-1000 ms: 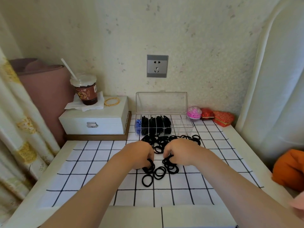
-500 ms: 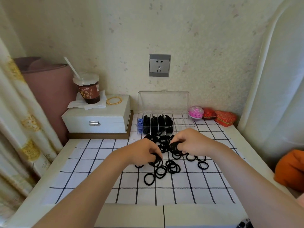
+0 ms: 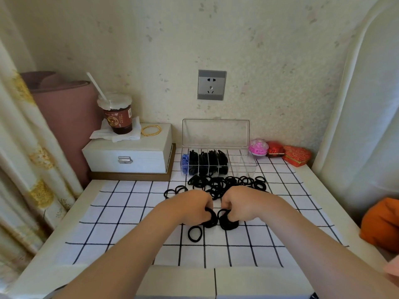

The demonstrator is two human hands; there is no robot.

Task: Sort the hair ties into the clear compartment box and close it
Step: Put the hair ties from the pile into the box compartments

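The clear compartment box (image 3: pixel 241 167) stands at the back of the checked cloth with its lid (image 3: pixel 216 133) upright. Its left compartments hold black hair ties and some blue ones; the right compartments look bare. A loose pile of black hair ties (image 3: pixel 224 183) lies in front of the box. My left hand (image 3: pixel 194 207) grips a bunch of black ties. My right hand (image 3: pixel 239 206) grips another bunch just beside it. One single tie (image 3: pixel 195 233) lies on the cloth below my left hand.
A white jewellery box (image 3: pixel 129 154) at the back left carries a drink cup (image 3: pixel 117 114) with a straw and gold bangles (image 3: pixel 151 130). A pink trinket box (image 3: pixel 258 147) and two red boxes (image 3: pixel 296 155) sit right of the clear box. An orange object (image 3: pixel 382 223) lies at the right edge.
Both hands have drawn back toward me from the pile and come close together, each now holding a bunch of black ties. The scattered ties near my right hand are gathered up.
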